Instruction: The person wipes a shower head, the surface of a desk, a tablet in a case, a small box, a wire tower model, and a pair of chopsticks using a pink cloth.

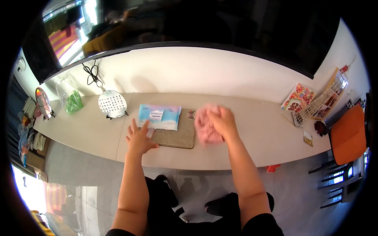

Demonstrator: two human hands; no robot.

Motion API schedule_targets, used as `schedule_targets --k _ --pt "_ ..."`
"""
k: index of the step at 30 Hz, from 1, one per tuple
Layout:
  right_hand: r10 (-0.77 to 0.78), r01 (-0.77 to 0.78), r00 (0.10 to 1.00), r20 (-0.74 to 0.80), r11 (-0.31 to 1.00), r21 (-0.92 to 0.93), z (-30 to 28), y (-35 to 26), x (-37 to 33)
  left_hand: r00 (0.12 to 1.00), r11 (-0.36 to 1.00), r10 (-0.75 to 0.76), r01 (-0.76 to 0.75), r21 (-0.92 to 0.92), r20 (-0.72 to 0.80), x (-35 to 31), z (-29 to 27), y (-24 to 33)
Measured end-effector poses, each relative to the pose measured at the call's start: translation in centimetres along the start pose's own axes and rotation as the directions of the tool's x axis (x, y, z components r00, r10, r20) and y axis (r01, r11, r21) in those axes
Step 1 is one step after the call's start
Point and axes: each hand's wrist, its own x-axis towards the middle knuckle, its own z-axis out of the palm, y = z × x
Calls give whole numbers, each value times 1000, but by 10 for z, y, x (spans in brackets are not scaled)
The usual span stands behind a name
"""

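Observation:
A crumpled pink cloth (206, 125) is bunched under my right hand (223, 122), whose fingers close on it at the middle of the long beige tabletop (252, 151). My left hand (138, 137) is open, fingers spread, beside the lower left corner of a blue and white soft packet (169, 118). That packet lies partly across a flat grey-brown case or notebook (175, 138) with dark edges. A small white piece shows by my left fingers; its kind is unclear. At the case's upper right corner is a small patterned sticker or card (190, 114).
A round white plaque (112, 104) on a stand, a clear bag with green contents (73, 101) and an oval framed piece (43, 102) stand at the left. Toward the right are a colourful picture (298, 96), a rope model (317, 106) and an orange chair (347, 134). A large black screen (189, 23) hangs above.

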Motion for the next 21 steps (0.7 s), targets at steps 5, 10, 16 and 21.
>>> schedule_targets --k 5,10,16,21 --pt "-466 479 876 129 871 -109 86 -12 89 987 989 140 -143 39 80 4 10 10" --pt "-358 436 895 268 569 -697 114 69 127 989 991 134 -135 9 70 9 8 15" --pt "-351 333 926 137 596 -731 -15 107 95 991 991 133 -134 18 21 22 17 11" --pt "-259 160 966 9 567 -808 -108 127 29 987 993 121 -120 13 -102 37 34 32"
